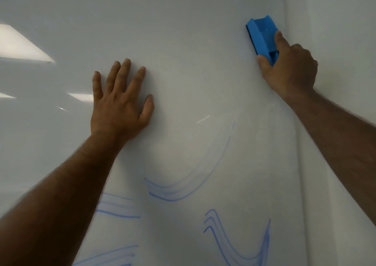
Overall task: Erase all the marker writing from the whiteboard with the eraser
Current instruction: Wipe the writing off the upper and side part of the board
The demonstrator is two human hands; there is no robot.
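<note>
White gloss board (pixel 183 42) filled the view; its blue marks (pixel 234 243) lay low, below both hands. Left hand (pixel 120 103) pressed flat on the board, fingers spread, holding nothing. Right hand (pixel 289 70), upper right, gripped the eraser (pixel 262 36), long axis tilted up-left, so the nearer sweep probably ran down-left.

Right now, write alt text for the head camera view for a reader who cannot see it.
A person's right hand holds a blue eraser against the upper right of a whiteboard, while the left hand rests flat on it. Smeared blue marker lines remain lower down.
</note>
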